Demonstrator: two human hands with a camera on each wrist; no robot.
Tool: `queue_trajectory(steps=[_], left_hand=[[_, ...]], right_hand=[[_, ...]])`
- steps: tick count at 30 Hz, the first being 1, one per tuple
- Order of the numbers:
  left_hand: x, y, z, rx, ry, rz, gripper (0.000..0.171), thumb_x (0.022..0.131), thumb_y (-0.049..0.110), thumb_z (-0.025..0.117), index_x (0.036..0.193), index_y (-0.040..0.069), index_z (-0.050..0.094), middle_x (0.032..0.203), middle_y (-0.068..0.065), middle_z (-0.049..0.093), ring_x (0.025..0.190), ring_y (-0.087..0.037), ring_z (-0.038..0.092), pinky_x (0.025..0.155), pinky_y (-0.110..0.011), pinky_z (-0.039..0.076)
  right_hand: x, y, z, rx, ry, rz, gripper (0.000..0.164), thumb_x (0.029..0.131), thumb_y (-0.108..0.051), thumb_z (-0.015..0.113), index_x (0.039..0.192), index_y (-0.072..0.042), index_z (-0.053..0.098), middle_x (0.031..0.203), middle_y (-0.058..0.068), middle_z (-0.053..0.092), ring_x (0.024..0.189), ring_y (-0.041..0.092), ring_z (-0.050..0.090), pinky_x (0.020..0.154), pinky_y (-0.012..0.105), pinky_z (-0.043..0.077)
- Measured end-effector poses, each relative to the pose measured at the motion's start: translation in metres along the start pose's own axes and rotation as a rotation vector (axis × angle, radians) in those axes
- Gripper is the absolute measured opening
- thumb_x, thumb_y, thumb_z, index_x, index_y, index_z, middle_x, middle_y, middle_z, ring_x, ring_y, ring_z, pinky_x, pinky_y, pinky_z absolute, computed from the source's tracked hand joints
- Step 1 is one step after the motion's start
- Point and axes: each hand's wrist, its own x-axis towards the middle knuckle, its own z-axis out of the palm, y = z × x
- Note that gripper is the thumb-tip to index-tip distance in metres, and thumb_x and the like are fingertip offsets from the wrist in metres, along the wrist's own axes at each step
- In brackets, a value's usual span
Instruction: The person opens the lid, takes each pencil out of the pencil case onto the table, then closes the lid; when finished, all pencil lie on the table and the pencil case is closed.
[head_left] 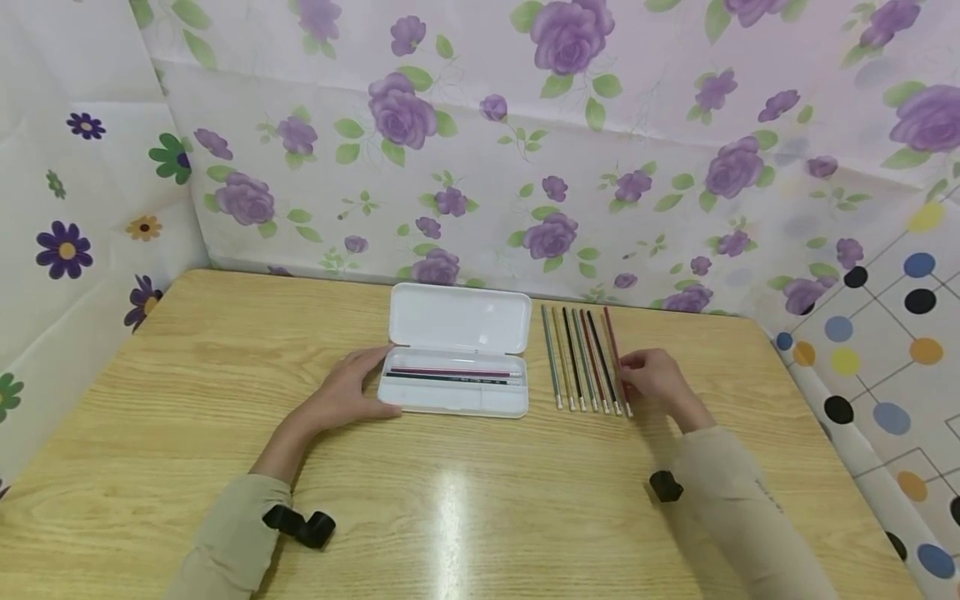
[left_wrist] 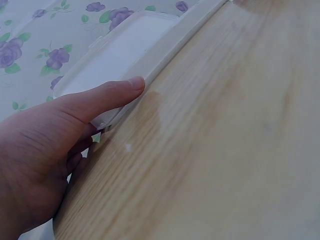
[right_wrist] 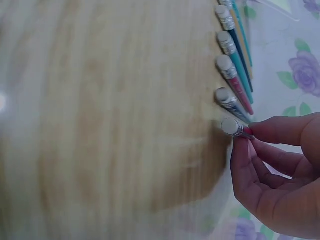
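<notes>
On the yellow wood-grain table (head_left: 375,508), the open white rectangular case (head_left: 435,400) lies lengthwise from side to side, its left end gripped by the left hand (head_left: 341,396). The right hand (head_left: 656,379), off to its right, pinches 1 slim red eraser-tipped pencil (head_left: 613,342) between thumb and fingers near the tipped end, roughly crosswise to the case.

I have a wood-grained table (head_left: 540,492) filling the lower frame, a streak of light (head_left: 452,533) at its bottom centre. On it lie an open white pencil case (head_left: 453,329), mid-frame, and pencils (head_left: 585,358) right of centre, erasers toward me.
</notes>
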Motion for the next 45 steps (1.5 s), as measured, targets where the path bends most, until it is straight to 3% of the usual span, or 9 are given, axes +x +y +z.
queue_trajectory(steps=[4,20,24,29,38,45], left_hand=[[0.0,-0.001,0.0,-0.002,0.002,0.008,0.098,0.072,0.043,0.084,0.15,0.009,0.035,0.148,-0.018,0.037,0.135,-0.042,0.026,0.105,-0.063,0.023],[-0.001,-0.001,0.001,-0.01,0.011,0.012,0.098,0.072,0.042,0.084,0.15,0.009,0.036,0.148,-0.018,0.038,0.135,-0.042,0.028,0.105,-0.063,0.024],[-0.001,-0.001,0.001,-0.013,0.012,0.012,0.097,0.072,0.043,0.084,0.15,0.01,0.037,0.148,-0.018,0.038,0.135,-0.042,0.028,0.105,-0.063,0.023],[0.0,-0.002,0.001,-0.013,0.013,0.008,0.098,0.072,0.043,0.084,0.15,0.01,0.036,0.148,-0.018,0.038,0.135,-0.041,0.028,0.105,-0.062,0.023],[0.0,-0.003,0.002,-0.009,0.011,0.014,0.097,0.072,0.043,0.084,0.15,0.01,0.037,0.147,-0.018,0.039,0.135,-0.041,0.028,0.105,-0.063,0.023],[0.0,-0.002,0.001,-0.008,0.006,0.012,0.098,0.072,0.043,0.084,0.15,0.009,0.036,0.148,-0.018,0.037,0.135,-0.042,0.027,0.105,-0.063,0.023]], right_hand=[[0.001,0.003,0.003,0.012,0.017,-0.012,0.031,0.096,0.001,0.053,0.119,0.021,0.053,0.102,0.031,0.063,0.072,0.02,0.067,0.069,0.033,0.056],[0.001,-0.001,0.008,-0.155,0.075,-0.045,0.029,0.094,-0.004,0.057,0.116,0.016,0.059,0.102,0.027,0.065,0.078,0.025,0.066,0.069,0.032,0.054],[0.002,-0.001,0.006,-0.185,0.053,-0.056,0.033,0.095,-0.006,0.056,0.119,0.016,0.057,0.109,0.031,0.062,0.079,0.028,0.067,0.07,0.036,0.055],[0.003,-0.005,0.002,-0.285,0.036,-0.076,0.036,0.097,-0.011,0.053,0.121,0.015,0.056,0.114,0.032,0.061,0.093,0.037,0.064,0.08,0.046,0.052],[-0.002,-0.027,0.006,-0.373,0.035,-0.153,0.037,0.097,-0.011,0.054,0.123,0.016,0.054,0.114,0.033,0.06,0.103,0.046,0.058,0.086,0.053,0.048],[-0.003,-0.05,0.022,-0.409,-0.005,-0.196,0.036,0.095,-0.01,0.056,0.122,0.013,0.057,0.111,0.03,0.062,0.098,0.041,0.062,0.081,0.049,0.052]])
